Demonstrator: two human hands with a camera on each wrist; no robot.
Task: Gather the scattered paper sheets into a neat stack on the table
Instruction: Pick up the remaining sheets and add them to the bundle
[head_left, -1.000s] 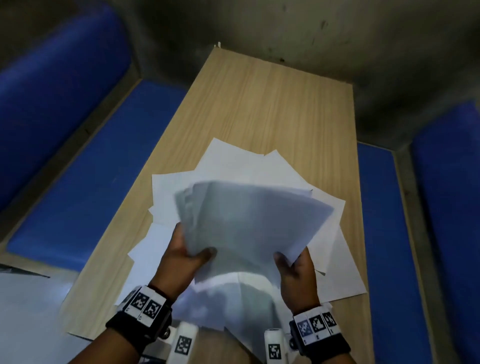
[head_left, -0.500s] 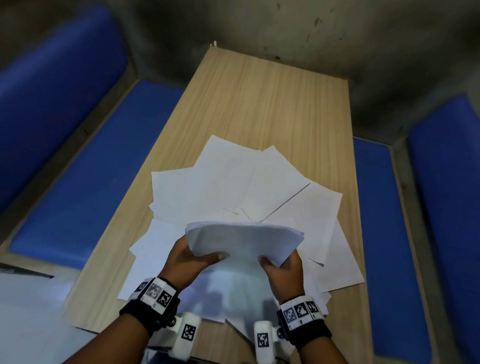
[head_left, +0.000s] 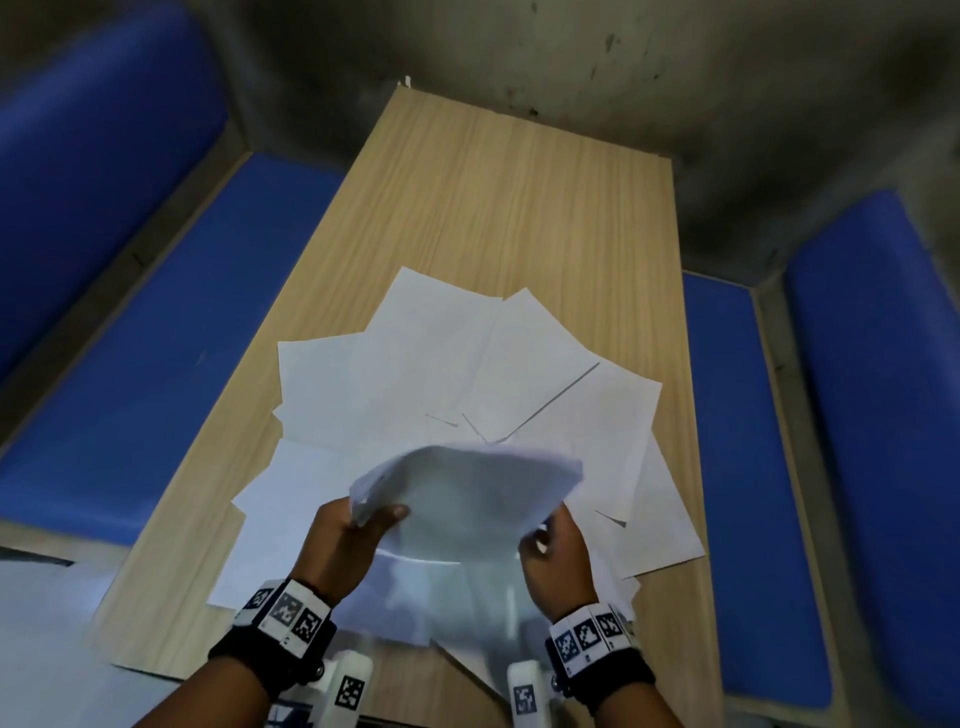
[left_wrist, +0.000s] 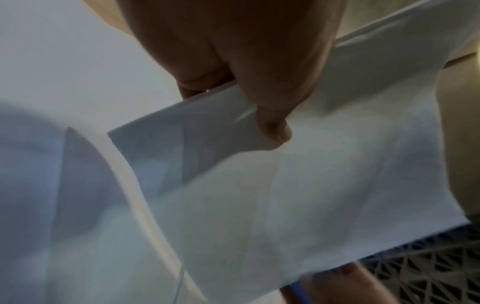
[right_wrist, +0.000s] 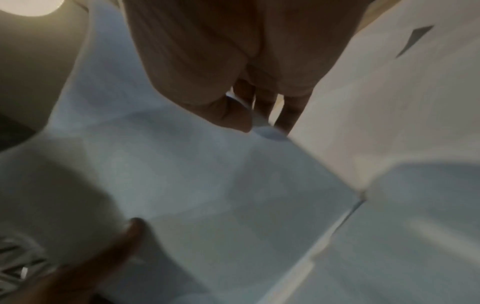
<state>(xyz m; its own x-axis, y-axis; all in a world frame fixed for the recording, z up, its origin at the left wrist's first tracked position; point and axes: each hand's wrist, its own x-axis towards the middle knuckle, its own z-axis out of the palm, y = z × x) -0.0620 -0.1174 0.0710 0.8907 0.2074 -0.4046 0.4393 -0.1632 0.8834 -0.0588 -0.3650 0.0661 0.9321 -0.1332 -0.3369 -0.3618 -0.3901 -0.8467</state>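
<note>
A bundle of white paper sheets (head_left: 467, 493) is held a little above the wooden table (head_left: 519, 208), bowed upward in the middle. My left hand (head_left: 358, 525) grips its left edge, thumb on top, as the left wrist view shows on the bundle (left_wrist: 285, 185). My right hand (head_left: 550, 540) pinches the bundle's right edge between thumb and fingers (right_wrist: 262, 115). Several loose white sheets (head_left: 415, 374) lie fanned out on the table beyond and under the bundle.
Blue cushioned benches (head_left: 182, 312) flank the table on the left and on the right (head_left: 727, 415). A grey wall (head_left: 519, 52) closes the far end. The far half of the tabletop shows bare wood.
The bundle dropped from a raised, tilted position toward the table, then tipped back up slightly. Both hands kept hold of its edges and moved a little nearer me.
</note>
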